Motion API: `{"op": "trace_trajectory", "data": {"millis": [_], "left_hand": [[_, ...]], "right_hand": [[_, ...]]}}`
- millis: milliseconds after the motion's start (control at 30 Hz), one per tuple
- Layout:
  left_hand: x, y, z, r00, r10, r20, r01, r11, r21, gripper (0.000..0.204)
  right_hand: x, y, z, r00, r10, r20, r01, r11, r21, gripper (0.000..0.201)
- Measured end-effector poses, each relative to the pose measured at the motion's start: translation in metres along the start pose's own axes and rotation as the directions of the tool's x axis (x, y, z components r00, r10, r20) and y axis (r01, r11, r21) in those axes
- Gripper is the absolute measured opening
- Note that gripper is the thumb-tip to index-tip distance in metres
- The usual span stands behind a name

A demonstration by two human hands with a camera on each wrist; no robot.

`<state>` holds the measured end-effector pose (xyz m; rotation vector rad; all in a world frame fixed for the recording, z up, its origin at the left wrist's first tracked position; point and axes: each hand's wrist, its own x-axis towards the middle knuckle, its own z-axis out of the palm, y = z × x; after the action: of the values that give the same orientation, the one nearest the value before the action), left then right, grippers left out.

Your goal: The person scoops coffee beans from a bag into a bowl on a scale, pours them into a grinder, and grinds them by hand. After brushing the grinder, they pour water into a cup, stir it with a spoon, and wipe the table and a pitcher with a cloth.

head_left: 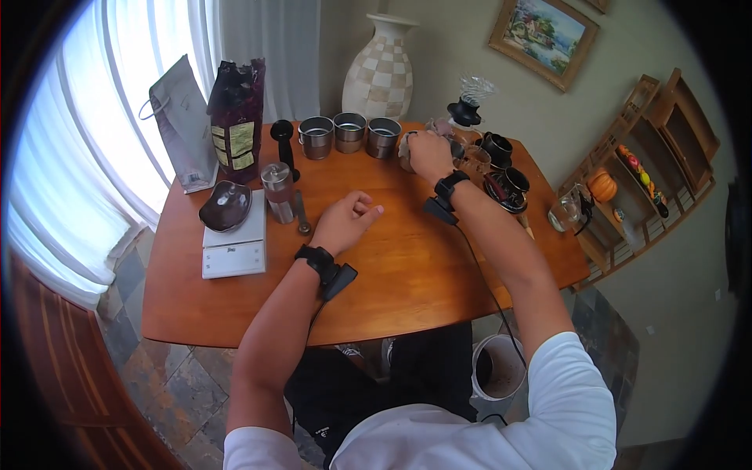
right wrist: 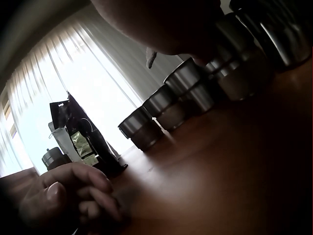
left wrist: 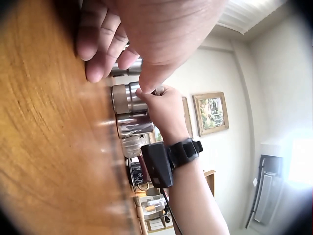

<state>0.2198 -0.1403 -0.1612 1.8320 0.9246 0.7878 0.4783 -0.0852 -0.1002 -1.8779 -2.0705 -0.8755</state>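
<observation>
At the back of the table, my right hand [head_left: 431, 157] grips a metal cup [head_left: 405, 153], its fingers over the rim. The left wrist view shows this cup [left wrist: 120, 99] with a tan band, and the right hand [left wrist: 164, 110] at its top. Three more metal cups [head_left: 316, 138] stand in a row to its left; the right wrist view also shows these cups [right wrist: 139, 128]. My left hand [head_left: 345, 222] is over the middle of the table, fingers loosely curled, holding nothing. A hand grinder [head_left: 278, 192] and a metal spoon [head_left: 301, 213] are left of it.
On the left are a white scale [head_left: 234, 258] with a dark dish [head_left: 225, 206], a dark bag [head_left: 236, 117] and a pale bag [head_left: 182, 129]. A checkered vase [head_left: 380, 74] is behind the cups. Dark cups [head_left: 513, 184] and a glass pitcher [head_left: 564, 211] stand right.
</observation>
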Motion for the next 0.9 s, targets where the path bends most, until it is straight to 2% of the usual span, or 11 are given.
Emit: {"op": "trace_trajectory", "data": {"millis": [33, 100, 200, 333, 400, 433, 500, 533, 600, 833, 900], "left_hand": [[0.0, 0.0, 0.001, 1.0, -0.002, -0.005, 0.002, 1.0, -0.002, 0.047], [0.001, -0.001, 0.0, 1.0, 0.014, -0.008, -0.014, 0.999, 0.034, 0.046], [0.0, 0.0, 0.0, 1.0, -0.008, -0.006, 0.008, 1.0, 0.023, 0.044], [-0.002, 0.006, -0.001, 1.0, 0.001, -0.021, 0.0, 0.997, 0.073, 0.043], [-0.002, 0.004, 0.0, 0.999, 0.02, -0.035, -0.017, 0.997, 0.078, 0.042], [-0.001, 0.003, 0.0, 0.999, 0.019, -0.036, -0.017, 0.997, 0.08, 0.042], [0.0, 0.001, 0.0, 0.998, 0.056, -0.043, -0.053, 0.997, 0.057, 0.04], [0.0, 0.0, 0.001, 0.997, 0.054, -0.046, -0.052, 0.997, 0.06, 0.04], [0.001, -0.003, 0.002, 0.996, 0.071, -0.051, -0.069, 0.997, 0.044, 0.039], [0.002, -0.003, 0.001, 0.998, 0.05, -0.034, -0.05, 0.999, 0.015, 0.036], [0.001, -0.001, 0.001, 0.994, 0.075, -0.082, -0.072, 0.997, 0.037, 0.035]], "right_hand": [[0.004, 0.002, 0.002, 1.0, -0.005, 0.0, 0.005, 1.0, 0.001, 0.016], [0.01, 0.003, 0.002, 0.992, 0.078, 0.104, -0.08, 0.997, 0.01, 0.016], [0.02, 0.004, 0.001, 0.984, 0.135, 0.115, -0.135, 0.991, -0.006, 0.016], [0.031, -0.001, -0.009, 0.993, 0.117, 0.009, -0.117, 0.993, 0.019, 0.016], [0.039, -0.007, -0.004, 0.99, -0.005, -0.144, 0.017, 0.996, 0.087, 0.016], [0.041, -0.012, -0.001, 0.989, -0.004, -0.145, 0.017, 0.996, 0.089, 0.016], [0.047, -0.023, 0.006, 0.979, -0.109, -0.17, 0.12, 0.991, 0.057, 0.016], [0.049, -0.028, 0.009, 0.979, -0.11, -0.172, 0.122, 0.991, 0.06, 0.016], [0.051, -0.036, 0.016, 0.995, -0.086, -0.053, 0.088, 0.995, 0.036, 0.015], [0.052, -0.035, 0.019, 0.991, -0.123, -0.051, 0.125, 0.992, 0.025, 0.013], [0.044, -0.039, 0.009, 0.992, -0.121, -0.026, 0.122, 0.99, 0.064, 0.012]]}}
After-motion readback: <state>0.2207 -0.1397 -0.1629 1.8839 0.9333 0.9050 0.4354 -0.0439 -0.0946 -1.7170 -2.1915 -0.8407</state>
